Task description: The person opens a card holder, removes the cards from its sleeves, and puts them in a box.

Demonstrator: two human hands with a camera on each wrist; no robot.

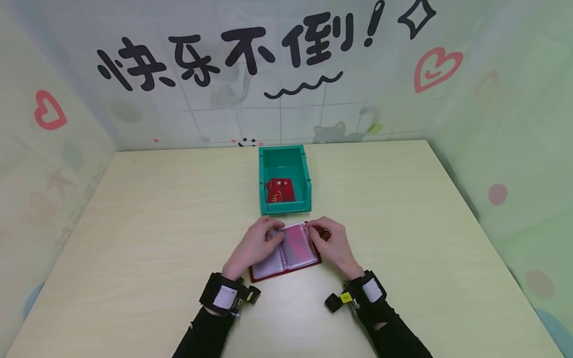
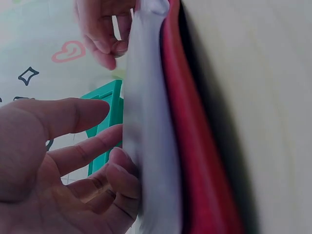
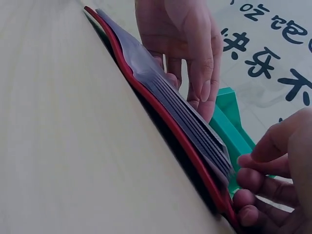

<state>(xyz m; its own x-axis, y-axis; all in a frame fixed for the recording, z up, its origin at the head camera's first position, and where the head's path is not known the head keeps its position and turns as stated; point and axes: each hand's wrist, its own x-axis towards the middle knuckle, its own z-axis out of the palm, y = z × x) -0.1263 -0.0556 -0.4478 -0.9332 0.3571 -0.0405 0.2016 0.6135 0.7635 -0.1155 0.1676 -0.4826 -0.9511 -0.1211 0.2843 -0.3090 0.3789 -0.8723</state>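
Note:
A red card holder [image 1: 286, 252] lies open on the table just before a green bin [image 1: 264, 184]; a red card [image 1: 280, 190] lies inside the bin. My left hand [image 1: 272, 234] rests on the holder's left clear sleeves, its fingertips touching the stacked sleeves [image 2: 146, 146] above the red cover [image 2: 195, 146]. My right hand [image 1: 314, 230] pinches the holder's far right corner with curled fingers [image 3: 265, 178]. In the right wrist view the holder's red cover [image 3: 161, 117] shows edge-on, with the left hand [image 3: 195, 83] on the sleeves behind it. What the right fingers hold inside the sleeve is hidden.
The pale wooden table [image 1: 425, 238] is walled on three sides by decorated panels [image 1: 506, 99]. The bin [image 3: 229, 122] stands close behind both hands. Black wrist straps with cameras [image 1: 224, 296] sit on both forearms.

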